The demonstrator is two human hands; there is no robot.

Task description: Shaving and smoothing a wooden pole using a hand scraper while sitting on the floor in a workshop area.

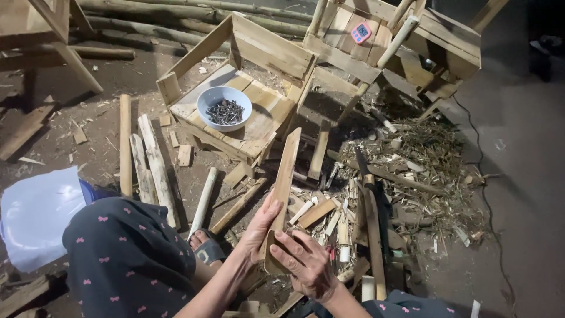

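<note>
Two hands, left hand (262,227) and right hand (306,262), close their fingers around a tapered wooden slat (282,188) whose rough edges could splinter into a palm.

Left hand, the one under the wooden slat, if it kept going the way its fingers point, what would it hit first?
Probably the low wooden stool with the bowl of nails. The left hand points up along the slat toward it, though depth is unclear.
</note>
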